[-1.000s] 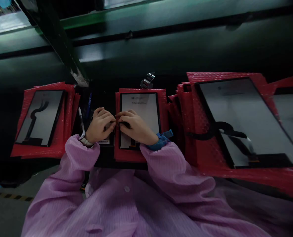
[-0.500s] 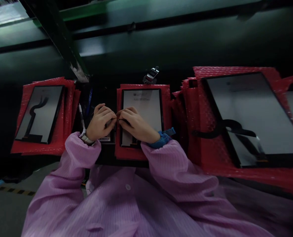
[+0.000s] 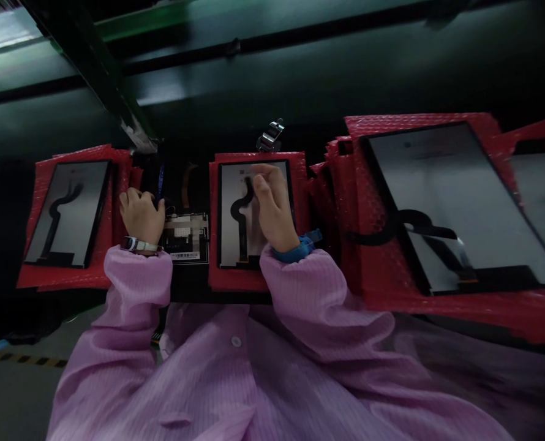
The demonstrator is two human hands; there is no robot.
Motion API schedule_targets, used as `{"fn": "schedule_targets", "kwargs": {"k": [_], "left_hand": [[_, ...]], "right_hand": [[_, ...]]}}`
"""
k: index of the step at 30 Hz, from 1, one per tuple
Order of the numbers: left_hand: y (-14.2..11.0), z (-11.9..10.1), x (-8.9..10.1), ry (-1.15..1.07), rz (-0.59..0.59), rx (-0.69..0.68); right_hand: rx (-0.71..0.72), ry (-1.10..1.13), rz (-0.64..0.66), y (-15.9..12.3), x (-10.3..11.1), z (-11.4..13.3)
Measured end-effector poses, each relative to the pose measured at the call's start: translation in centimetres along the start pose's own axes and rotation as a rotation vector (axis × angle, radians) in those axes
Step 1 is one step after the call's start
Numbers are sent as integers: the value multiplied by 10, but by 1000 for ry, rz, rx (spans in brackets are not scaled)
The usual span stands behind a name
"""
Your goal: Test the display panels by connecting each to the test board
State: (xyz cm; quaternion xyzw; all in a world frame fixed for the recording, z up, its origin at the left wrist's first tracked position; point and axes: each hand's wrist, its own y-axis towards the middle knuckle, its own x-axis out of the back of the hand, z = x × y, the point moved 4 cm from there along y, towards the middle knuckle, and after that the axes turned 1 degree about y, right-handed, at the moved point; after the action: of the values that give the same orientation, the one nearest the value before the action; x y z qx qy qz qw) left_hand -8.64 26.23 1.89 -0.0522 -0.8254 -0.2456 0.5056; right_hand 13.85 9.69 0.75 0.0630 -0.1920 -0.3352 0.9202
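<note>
My left hand (image 3: pixel 141 215) is palm down between the left stack and a small circuit board assembly (image 3: pixel 187 245). Its fingers are bent and a little apart, with the thumb off to the right; the fingertips are hidden. A blue pen (image 3: pixel 161 180) lies just beyond the thumb. Over the middle display panel (image 3: pixel 229 245) is my right hand (image 3: pixel 275 205), thumb and fingers drawn together; whatever they hold is too small to make out. The end of the panel's black flex cable (image 3: pixel 239 217) is close to that thumb. Red bubble bags (image 3: pixel 214 278) lie under this panel.
On the left, another panel (image 3: pixel 84 208) rests on red bubble bags (image 3: pixel 29 278). To the right, a large panel (image 3: pixel 474 202) lies on a taller pile of red bags (image 3: pixel 359 269). A shiny metal clip-like piece (image 3: pixel 271 136) stands behind the middle panel. A green post (image 3: pixel 111 86) rises at the back.
My hands have parted: the left moved left to where a white pen lay, the right moved up over the middle panel. The circuit board and the middle panel's cable are now in sight.
</note>
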Motion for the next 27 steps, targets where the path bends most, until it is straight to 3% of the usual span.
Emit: {"fn": "schedule_targets", "kwargs": {"k": [4,7,9,11,13,14,15,17,20,23,25,27], "left_hand": [[7,8,0,30,3,38],[10,4,20,3,-78,92],[1,-9,37,-54,-125,99],[-20,-32,50,-161,-80,36],[-51,-63,52,-297,100,-92],[-70,-80,50,-355,231,-186],[-90,-97,45,-442,436,-294],[-123,-117,41,-559,663,-327],[-153,-124,41,-713,934,-190],[-167,-116,50,-916,1220,-30],[-171,-105,57,-1037,1366,72],[-174,-89,60,-1108,1446,262]], "right_hand": [[15,-63,-197,-3,11,9],[80,-32,-308,-8,20,22],[55,140,-251,-15,21,28],[-11,329,-19,-27,14,34],[-61,408,204,-45,5,41],[-78,420,256,-55,3,43],[-100,431,274,-65,2,45],[-160,478,284,-85,2,47],[-211,535,319,-109,7,53],[-119,452,364,-124,24,69],[-45,310,225,-125,49,76],[-30,145,-57,-123,81,77]]}}
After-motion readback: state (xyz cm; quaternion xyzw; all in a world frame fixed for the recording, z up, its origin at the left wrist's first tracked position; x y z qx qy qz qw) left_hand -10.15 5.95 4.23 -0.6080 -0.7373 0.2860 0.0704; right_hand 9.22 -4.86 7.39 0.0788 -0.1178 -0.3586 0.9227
